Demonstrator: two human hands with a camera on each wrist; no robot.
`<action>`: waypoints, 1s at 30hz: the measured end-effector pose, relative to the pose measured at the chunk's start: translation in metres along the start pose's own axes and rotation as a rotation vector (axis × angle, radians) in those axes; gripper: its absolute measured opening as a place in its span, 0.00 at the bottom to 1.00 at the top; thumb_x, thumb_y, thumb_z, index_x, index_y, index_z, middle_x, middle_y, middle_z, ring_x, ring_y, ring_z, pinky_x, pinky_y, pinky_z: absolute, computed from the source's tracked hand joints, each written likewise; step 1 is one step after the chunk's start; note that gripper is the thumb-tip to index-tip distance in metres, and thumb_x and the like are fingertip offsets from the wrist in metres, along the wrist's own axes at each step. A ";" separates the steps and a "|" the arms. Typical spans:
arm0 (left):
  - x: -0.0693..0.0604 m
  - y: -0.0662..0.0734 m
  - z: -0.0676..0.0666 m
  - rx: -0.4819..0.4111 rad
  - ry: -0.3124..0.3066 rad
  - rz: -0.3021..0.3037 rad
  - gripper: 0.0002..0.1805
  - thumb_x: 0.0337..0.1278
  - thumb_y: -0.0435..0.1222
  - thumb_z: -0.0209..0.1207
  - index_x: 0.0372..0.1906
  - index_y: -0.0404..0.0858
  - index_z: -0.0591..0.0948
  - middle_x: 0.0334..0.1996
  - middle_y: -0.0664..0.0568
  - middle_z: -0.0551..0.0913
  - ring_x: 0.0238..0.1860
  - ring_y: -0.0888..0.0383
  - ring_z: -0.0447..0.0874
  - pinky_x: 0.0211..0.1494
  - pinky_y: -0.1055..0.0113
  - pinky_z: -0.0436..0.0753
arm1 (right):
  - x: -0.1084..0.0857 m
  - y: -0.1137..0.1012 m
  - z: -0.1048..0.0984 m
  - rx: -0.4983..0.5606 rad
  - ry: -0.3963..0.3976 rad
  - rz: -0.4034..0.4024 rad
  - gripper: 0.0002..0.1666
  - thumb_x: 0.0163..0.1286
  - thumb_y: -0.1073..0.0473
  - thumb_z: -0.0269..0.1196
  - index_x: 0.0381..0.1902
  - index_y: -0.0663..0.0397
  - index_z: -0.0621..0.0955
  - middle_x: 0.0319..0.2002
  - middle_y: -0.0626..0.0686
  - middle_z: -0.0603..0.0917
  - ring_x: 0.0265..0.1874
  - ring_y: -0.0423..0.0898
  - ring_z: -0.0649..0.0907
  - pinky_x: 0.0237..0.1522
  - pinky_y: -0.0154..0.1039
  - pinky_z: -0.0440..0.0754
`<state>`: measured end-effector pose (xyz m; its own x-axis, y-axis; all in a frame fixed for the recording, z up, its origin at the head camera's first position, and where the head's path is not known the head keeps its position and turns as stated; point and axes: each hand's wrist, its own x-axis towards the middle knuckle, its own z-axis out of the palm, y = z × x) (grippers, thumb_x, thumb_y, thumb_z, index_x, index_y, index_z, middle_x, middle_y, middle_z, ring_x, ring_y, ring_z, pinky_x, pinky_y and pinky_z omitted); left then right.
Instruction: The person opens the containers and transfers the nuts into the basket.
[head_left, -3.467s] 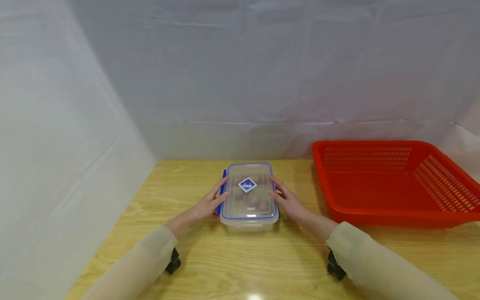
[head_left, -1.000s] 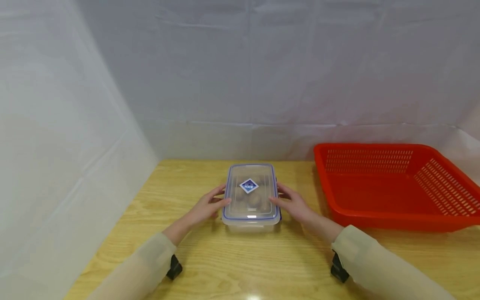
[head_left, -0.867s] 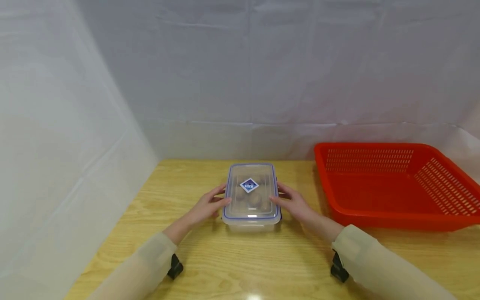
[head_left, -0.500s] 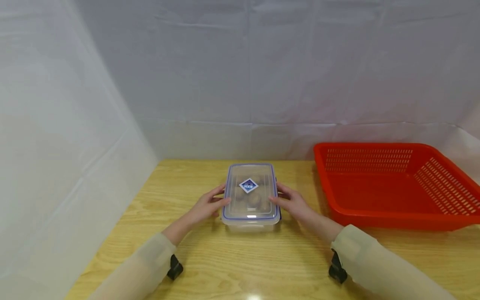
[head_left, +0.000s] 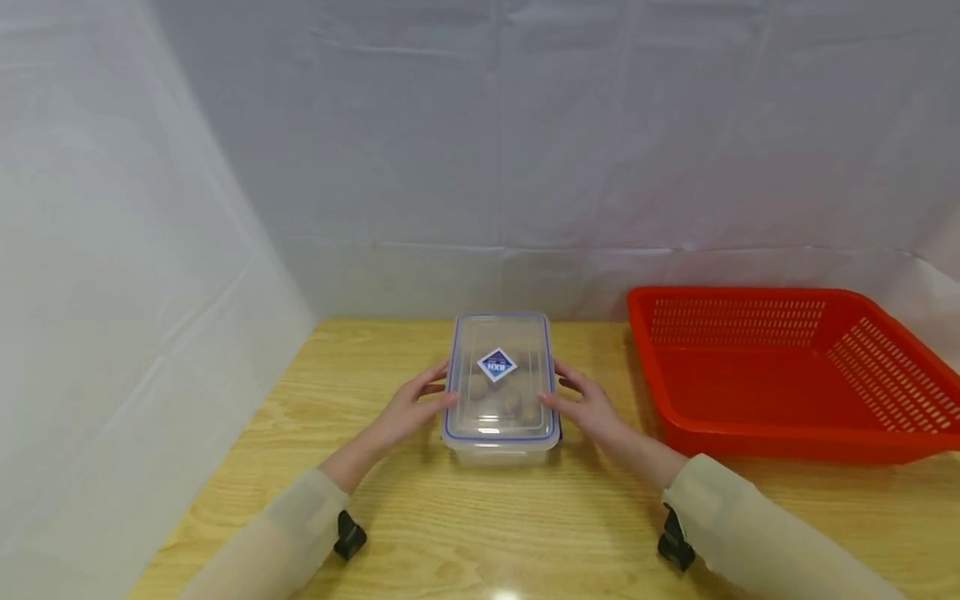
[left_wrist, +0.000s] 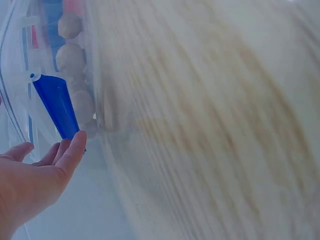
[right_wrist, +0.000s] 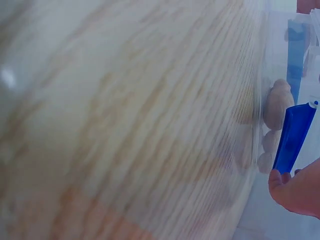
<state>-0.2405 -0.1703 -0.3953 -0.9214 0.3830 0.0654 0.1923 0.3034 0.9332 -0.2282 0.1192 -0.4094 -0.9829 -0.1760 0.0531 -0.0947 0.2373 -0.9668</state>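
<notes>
A clear plastic container [head_left: 501, 457] with round pale-brown items inside stands on the wooden table. Its blue-rimmed lid [head_left: 502, 331], bearing a diamond label [head_left: 497, 364], tilts up slightly at the far end. My left hand [head_left: 401, 410] grips the lid's left edge, thumb on the rim. My right hand [head_left: 592, 412] grips the right edge likewise. In the left wrist view, my left fingers touch a blue latch flap [left_wrist: 57, 102] that stands out from the side. In the right wrist view, my right fingertips meet another blue flap [right_wrist: 294, 135].
A red slotted basket [head_left: 750, 392] stands on the table to the right. White sheeting [head_left: 495, 167] hangs behind the table and along its left side. Both wrists carry black devices [head_left: 350, 536] under beige sleeves.
The lid's far end has risen from its flatter position. The blue flap that showed at the container's left side 3.5 seconds ago is now largely hidden from the head view. Both hands have shifted slightly.
</notes>
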 end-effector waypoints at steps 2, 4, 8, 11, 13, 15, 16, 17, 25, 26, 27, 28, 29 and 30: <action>0.000 0.002 0.000 0.005 0.004 0.011 0.36 0.67 0.36 0.57 0.75 0.38 0.57 0.69 0.31 0.60 0.66 0.35 0.63 0.59 0.47 0.73 | 0.000 0.000 0.000 -0.013 0.011 -0.015 0.40 0.68 0.60 0.65 0.73 0.58 0.62 0.70 0.64 0.64 0.67 0.64 0.63 0.64 0.60 0.63; 0.000 0.002 0.000 0.005 0.016 0.020 0.35 0.67 0.35 0.58 0.75 0.37 0.58 0.69 0.31 0.61 0.66 0.35 0.63 0.59 0.48 0.74 | 0.000 0.000 0.001 -0.031 0.024 -0.040 0.40 0.67 0.61 0.65 0.73 0.59 0.62 0.70 0.64 0.64 0.67 0.64 0.63 0.63 0.60 0.63; 0.001 0.001 0.002 -0.009 0.062 0.050 0.34 0.65 0.31 0.59 0.73 0.34 0.60 0.67 0.31 0.64 0.64 0.35 0.66 0.59 0.50 0.74 | -0.001 0.001 0.002 -0.033 0.057 -0.077 0.39 0.67 0.62 0.65 0.72 0.61 0.63 0.69 0.64 0.65 0.66 0.62 0.64 0.63 0.61 0.63; 0.002 0.003 0.004 -0.026 0.100 0.079 0.34 0.63 0.28 0.59 0.72 0.32 0.61 0.64 0.30 0.67 0.62 0.35 0.68 0.57 0.52 0.76 | -0.001 0.000 0.002 -0.010 0.095 -0.107 0.37 0.66 0.63 0.65 0.70 0.62 0.66 0.67 0.64 0.69 0.64 0.61 0.67 0.62 0.59 0.65; 0.002 0.005 0.006 -0.042 0.130 0.085 0.33 0.62 0.27 0.59 0.71 0.30 0.62 0.62 0.30 0.70 0.61 0.36 0.70 0.55 0.54 0.78 | -0.001 -0.002 0.003 0.005 0.124 -0.131 0.35 0.66 0.64 0.65 0.69 0.63 0.67 0.62 0.65 0.74 0.61 0.60 0.71 0.59 0.56 0.68; 0.002 0.008 0.008 -0.057 0.167 0.080 0.33 0.61 0.26 0.59 0.70 0.29 0.63 0.58 0.31 0.73 0.57 0.40 0.74 0.51 0.59 0.80 | 0.000 -0.005 0.003 0.028 0.156 -0.152 0.33 0.66 0.66 0.65 0.68 0.65 0.69 0.55 0.66 0.79 0.55 0.58 0.76 0.55 0.49 0.73; 0.003 0.010 0.009 -0.070 0.189 0.071 0.33 0.60 0.25 0.60 0.70 0.29 0.64 0.56 0.31 0.75 0.54 0.43 0.76 0.49 0.62 0.81 | 0.000 -0.006 0.004 0.039 0.171 -0.158 0.33 0.66 0.67 0.65 0.67 0.65 0.69 0.52 0.66 0.81 0.52 0.56 0.79 0.53 0.45 0.75; 0.003 0.012 0.010 -0.086 0.206 0.063 0.32 0.60 0.25 0.60 0.69 0.28 0.64 0.54 0.31 0.76 0.50 0.47 0.78 0.46 0.64 0.81 | 0.000 -0.007 0.004 0.053 0.184 -0.159 0.32 0.66 0.68 0.65 0.67 0.66 0.70 0.48 0.67 0.82 0.48 0.54 0.81 0.50 0.41 0.76; 0.000 0.025 0.012 -0.199 0.263 0.007 0.31 0.58 0.23 0.59 0.68 0.30 0.67 0.45 0.36 0.81 0.27 0.64 0.81 0.27 0.70 0.80 | 0.000 -0.014 0.004 0.125 0.242 -0.113 0.29 0.66 0.68 0.65 0.64 0.65 0.73 0.39 0.63 0.86 0.33 0.38 0.80 0.40 0.28 0.76; 0.000 0.027 0.012 -0.201 0.265 0.008 0.32 0.58 0.23 0.59 0.68 0.30 0.67 0.45 0.37 0.81 0.27 0.64 0.80 0.27 0.70 0.80 | 0.000 -0.015 0.003 0.120 0.246 -0.100 0.29 0.66 0.68 0.65 0.64 0.64 0.73 0.38 0.62 0.86 0.34 0.38 0.80 0.40 0.28 0.76; 0.000 0.028 0.011 -0.197 0.267 0.013 0.32 0.58 0.23 0.59 0.68 0.31 0.67 0.45 0.37 0.81 0.27 0.64 0.80 0.26 0.70 0.79 | 0.000 -0.016 0.003 0.118 0.247 -0.091 0.28 0.66 0.67 0.65 0.64 0.63 0.74 0.39 0.61 0.86 0.34 0.38 0.80 0.41 0.28 0.76; 0.000 0.030 0.011 -0.194 0.269 0.017 0.32 0.58 0.23 0.60 0.69 0.31 0.67 0.45 0.37 0.81 0.27 0.64 0.80 0.26 0.70 0.79 | 0.000 -0.018 0.002 0.115 0.247 -0.082 0.28 0.66 0.66 0.65 0.64 0.62 0.74 0.39 0.60 0.86 0.35 0.38 0.81 0.42 0.28 0.76; 0.000 0.032 0.011 -0.190 0.272 0.022 0.32 0.58 0.23 0.60 0.69 0.32 0.67 0.46 0.37 0.81 0.27 0.64 0.80 0.25 0.71 0.79 | 0.000 -0.020 0.002 0.113 0.248 -0.076 0.28 0.66 0.65 0.65 0.64 0.62 0.74 0.39 0.60 0.86 0.36 0.38 0.81 0.43 0.29 0.76; 0.000 0.033 0.010 -0.188 0.274 0.025 0.31 0.59 0.24 0.60 0.69 0.32 0.68 0.46 0.37 0.81 0.28 0.64 0.80 0.25 0.71 0.78 | 0.000 -0.022 0.001 0.120 0.250 -0.069 0.28 0.66 0.65 0.65 0.63 0.62 0.74 0.40 0.60 0.87 0.36 0.38 0.81 0.44 0.29 0.76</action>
<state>-0.2306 -0.1516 -0.3679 -0.9786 0.1321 0.1579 0.1740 0.1208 0.9773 -0.2256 0.1127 -0.3886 -0.9847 0.0563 0.1650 -0.1577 0.1160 -0.9806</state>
